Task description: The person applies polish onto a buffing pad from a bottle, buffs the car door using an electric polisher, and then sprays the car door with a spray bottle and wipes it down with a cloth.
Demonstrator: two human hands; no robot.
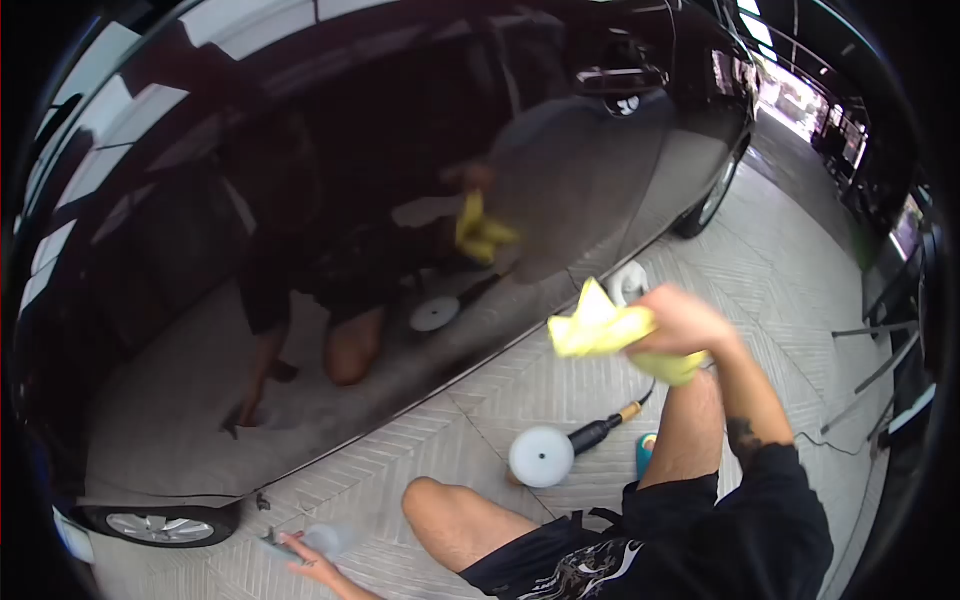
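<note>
My right hand (688, 322), blurred by motion, is closed on a crumpled yellow cloth (595, 325) in the air, apart from the car's side. Low on the left, my left hand (316, 566) grips a spray bottle (328, 540) with a pale, translucent body, also smeared; its details are hard to make out. Facing me is the glossy dark car (400, 130), whose lower doors mirror my body and the cloth. Between my knees and the car, a polisher (590, 435) lies on the floor with its round white pad (540, 470) turned up.
Behind my right hand, a white object (628, 280) sits on the tiled floor (430, 430). The car's wheels (165, 527) stand at both ends of its side. A thin cord (830, 445) and stand legs (860, 385) are on the right. One teal sandal (643, 458) shows beside my leg.
</note>
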